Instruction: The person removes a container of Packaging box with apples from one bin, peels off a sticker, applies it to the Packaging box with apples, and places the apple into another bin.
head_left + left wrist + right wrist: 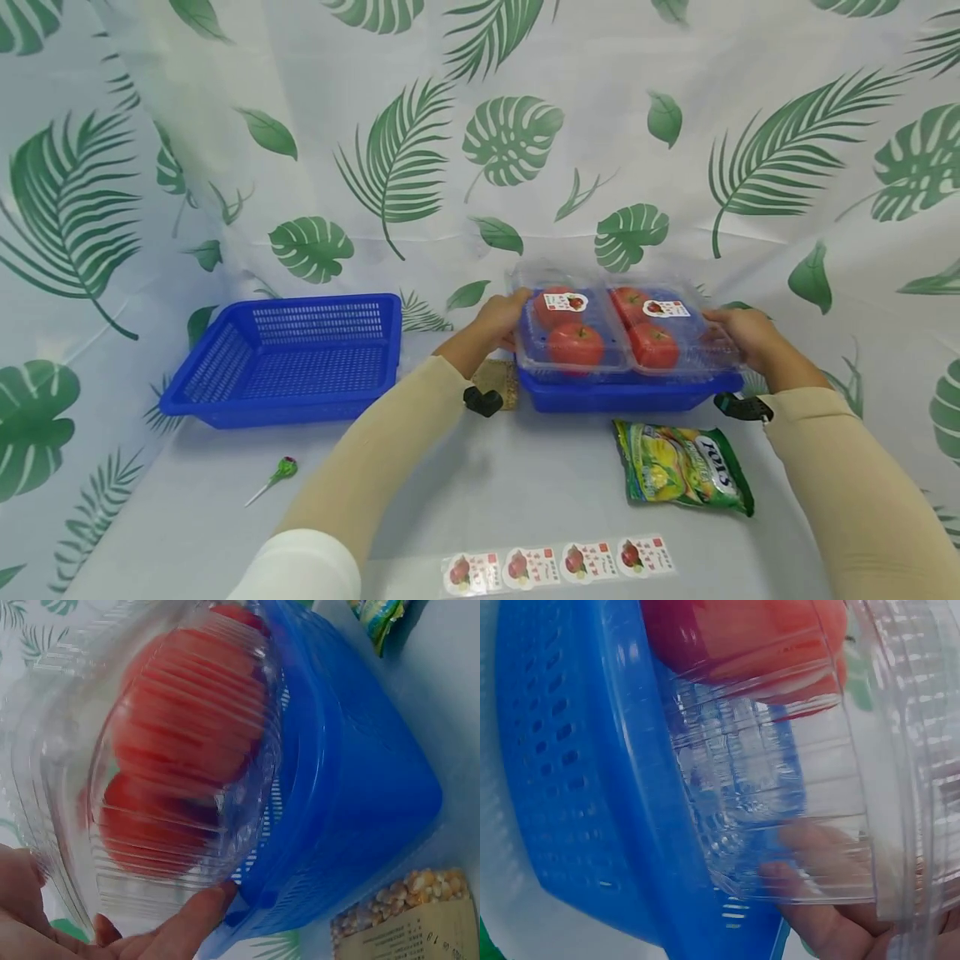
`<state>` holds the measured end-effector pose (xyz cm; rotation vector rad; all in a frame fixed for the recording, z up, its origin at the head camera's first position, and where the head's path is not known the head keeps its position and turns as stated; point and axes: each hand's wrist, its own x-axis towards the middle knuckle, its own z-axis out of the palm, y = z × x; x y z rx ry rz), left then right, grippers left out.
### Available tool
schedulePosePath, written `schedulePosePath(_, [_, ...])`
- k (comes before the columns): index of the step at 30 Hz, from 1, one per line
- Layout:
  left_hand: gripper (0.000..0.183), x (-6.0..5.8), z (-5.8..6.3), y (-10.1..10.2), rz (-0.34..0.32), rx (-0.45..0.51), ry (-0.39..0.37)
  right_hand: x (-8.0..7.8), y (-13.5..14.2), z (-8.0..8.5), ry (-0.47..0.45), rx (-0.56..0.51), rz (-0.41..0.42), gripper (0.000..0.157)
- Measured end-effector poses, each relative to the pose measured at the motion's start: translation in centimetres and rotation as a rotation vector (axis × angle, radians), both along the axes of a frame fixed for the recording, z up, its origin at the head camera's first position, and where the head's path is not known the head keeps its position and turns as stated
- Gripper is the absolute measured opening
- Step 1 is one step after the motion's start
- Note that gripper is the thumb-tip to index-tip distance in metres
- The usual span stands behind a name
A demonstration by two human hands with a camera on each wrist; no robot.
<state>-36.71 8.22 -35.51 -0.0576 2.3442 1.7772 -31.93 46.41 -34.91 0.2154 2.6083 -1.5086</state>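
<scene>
Two clear plastic fruit boxes sit edge to edge over a blue basket [615,398], each with red apples inside and a sticker on its lid. My left hand [498,321] grips the outer end of the left box [540,358]; in the left wrist view its fingers curl under the rim near the basket edge. At the other end, my right hand [750,337] holds the right box [701,354]. Through the clear plastic, the right wrist view shows its fingers [817,922] around the box's corner. The boxes' undersides are partly hidden by the basket.
Left stands another blue basket [300,375] with perforated sides. A lollipop [283,468] lies before it. A green candy bag [682,467] lies before the right basket, a bag of corn kernels [405,915] beside it. Several stickers [558,567] line the front.
</scene>
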Motion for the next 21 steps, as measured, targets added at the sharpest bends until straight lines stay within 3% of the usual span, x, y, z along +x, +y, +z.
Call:
schedulePosePath(9, [0.08, -0.5, 0.3, 0.7, -0.017, -0.057, 0.005, -0.3, 0.4, -0.5, 0.041, -0.053, -0.023, 0.062])
schedulePosePath(16, [0.065, -0.9, 0.1, 1.1, -0.04, -0.611, 0.263, -0.4, 0.8, -0.6, 0.036, 0.002, -0.042, 0.068])
schedulePosePath(21, [0.062, -1.1, -0.3, 1.2, -0.079, -0.634, 0.295, 0.0, 0.8, -0.6, 0.035, 0.035, -0.048, 0.069])
